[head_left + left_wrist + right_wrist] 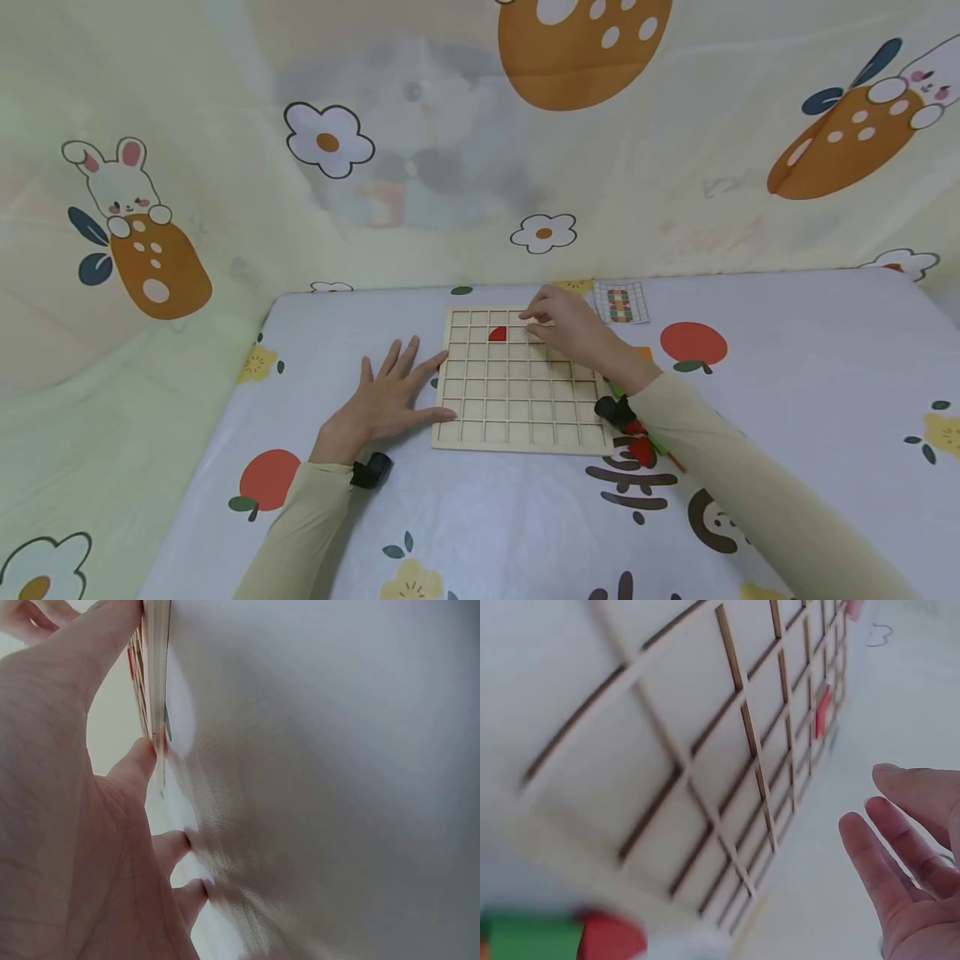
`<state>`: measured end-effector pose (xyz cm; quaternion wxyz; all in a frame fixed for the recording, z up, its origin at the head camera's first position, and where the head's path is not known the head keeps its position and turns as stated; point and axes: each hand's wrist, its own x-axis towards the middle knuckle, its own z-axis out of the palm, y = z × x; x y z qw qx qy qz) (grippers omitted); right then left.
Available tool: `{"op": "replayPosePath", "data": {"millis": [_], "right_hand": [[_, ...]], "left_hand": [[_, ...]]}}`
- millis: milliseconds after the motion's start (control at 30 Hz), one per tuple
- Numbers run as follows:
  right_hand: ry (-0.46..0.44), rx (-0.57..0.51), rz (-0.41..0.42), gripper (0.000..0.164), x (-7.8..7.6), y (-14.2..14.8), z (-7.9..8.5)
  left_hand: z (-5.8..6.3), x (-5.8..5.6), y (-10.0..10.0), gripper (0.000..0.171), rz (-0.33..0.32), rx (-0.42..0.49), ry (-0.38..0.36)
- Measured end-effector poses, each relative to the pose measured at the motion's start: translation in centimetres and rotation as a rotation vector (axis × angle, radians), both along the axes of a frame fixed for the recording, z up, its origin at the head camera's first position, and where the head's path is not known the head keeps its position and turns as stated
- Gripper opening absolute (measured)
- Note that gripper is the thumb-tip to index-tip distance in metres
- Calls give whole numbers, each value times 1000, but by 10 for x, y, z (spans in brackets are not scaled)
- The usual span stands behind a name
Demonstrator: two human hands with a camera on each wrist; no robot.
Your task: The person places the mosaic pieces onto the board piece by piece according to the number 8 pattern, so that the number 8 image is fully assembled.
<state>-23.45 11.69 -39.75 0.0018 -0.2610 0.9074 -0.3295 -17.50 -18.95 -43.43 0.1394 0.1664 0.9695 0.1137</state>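
A pale wooden grid board [517,410] lies on the table, divided into square cells by thin raised strips. One red piece [497,334] with a rounded corner sits in a cell of its second row from the far edge. My left hand [384,402] is spread at the board's left side, thumb over the near part of the frame and index fingertip at the edge. Over the far part of the grid hovers my right hand [570,327]. In the right wrist view its thumb and fingers [866,844] are apart, and nothing shows between them.
Beyond the board's far right corner lies a small card [621,305] with a coloured pattern on a grid. Loose red pieces [641,451] and green ones lie along the right side, partly under my right forearm. A printed cloth [825,367] covers the table; a printed curtain [450,250] hangs behind.
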Motion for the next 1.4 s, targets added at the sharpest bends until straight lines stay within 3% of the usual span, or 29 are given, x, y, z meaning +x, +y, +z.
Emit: {"op": "replayPosePath", "data": {"millis": [200,467,667,833,1000,1400], "right_hand": [[31,60,-24,16,31,28,16],[25,57,9,15,89,61,22],[25,70,6,19,127,88,8],[52,93,-114,26,152,111,-11],[51,113,-226,30,168,128,-23],[93,139,-244,37,173,130,-33]], "left_hand": [[1,0,-1,93,-2,0,-1],[3,0,-1,92,-8,11,-2],[4,0,0,93,-5,-2,-3],[3,-2,1,93,-12,-10,-8],[3,-3,1,94,-11,-19,-11],[1,0,-1,93,1,-1,-5]]}}
